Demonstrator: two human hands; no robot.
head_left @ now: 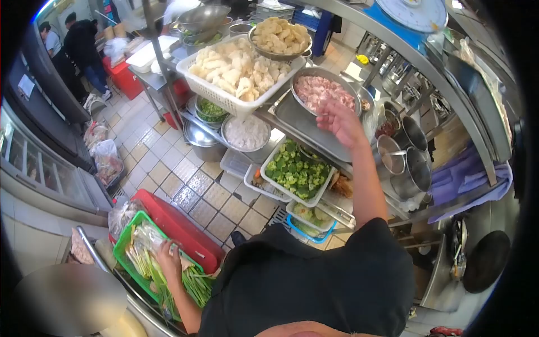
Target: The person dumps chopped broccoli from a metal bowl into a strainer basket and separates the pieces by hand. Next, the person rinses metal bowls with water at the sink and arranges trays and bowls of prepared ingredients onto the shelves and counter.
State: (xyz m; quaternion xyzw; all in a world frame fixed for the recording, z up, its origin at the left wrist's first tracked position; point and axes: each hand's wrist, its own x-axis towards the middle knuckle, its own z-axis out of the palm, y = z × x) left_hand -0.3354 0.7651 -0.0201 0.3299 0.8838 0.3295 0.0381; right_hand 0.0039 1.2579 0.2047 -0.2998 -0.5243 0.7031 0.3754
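My right hand point(339, 124) is raised at the near edge of a round metal pan of cut raw meat point(323, 90), above a flat metal tray point(303, 123). Its fingers are loosely bent and apart, with nothing visible in them. Low on the left, my left hand point(168, 257) is at the rim of a green plastic basket point(120, 253). Its fingers curl beside a clear plastic bag point(147, 235); what they grip is hidden. Spring onions point(196, 286) and pale stalks lie in the basket.
A white basket of pale chunks point(238, 70) and a bowl of yellowish slices point(279, 35) stand ahead. Broccoli point(297, 168) fills a tub on the lower shelf. A red box lid point(174, 230) lies beside the green basket. Two people stand far left; metal pots point(412, 168) are at right.
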